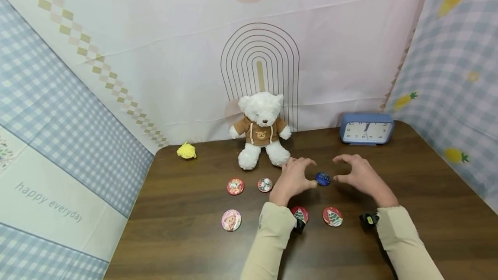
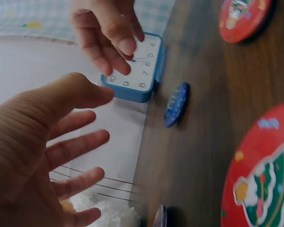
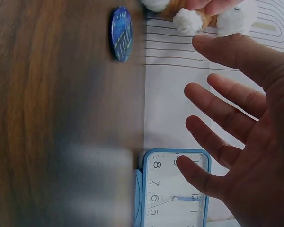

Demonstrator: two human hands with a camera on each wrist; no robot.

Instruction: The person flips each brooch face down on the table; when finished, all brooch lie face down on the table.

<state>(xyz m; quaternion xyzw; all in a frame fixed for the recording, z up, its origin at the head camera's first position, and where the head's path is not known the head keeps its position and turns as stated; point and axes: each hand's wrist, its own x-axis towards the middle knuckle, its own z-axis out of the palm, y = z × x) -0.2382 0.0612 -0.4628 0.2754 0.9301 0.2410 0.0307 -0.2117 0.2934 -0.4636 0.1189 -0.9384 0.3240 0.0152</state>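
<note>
A round blue badge [image 1: 322, 179] lies flat on the brown table between the two hands. My left hand [image 1: 294, 179] hovers to its left, thumb and fingers spread apart and holding nothing. On the other side, my right hand [image 1: 362, 177] is held in a like pose, its fingers apart and its palm facing the left hand. In both wrist views the blue badge [image 2: 176, 105] sits clear of the fingers. Two red badges with Christmas trees lie nearer the front; one red badge [image 1: 299, 214] is partly covered by the left cuff, and the other red badge [image 1: 333, 217] lies between the forearms.
A white teddy bear [image 1: 262, 128] in a brown hoodie sits at the back, close to the left hand. A blue clock [image 1: 367, 129] stands at the back right. Yellow yarn [image 1: 186, 151] lies back left. More badges, including a pink one [image 1: 231, 220], lie left of the left arm.
</note>
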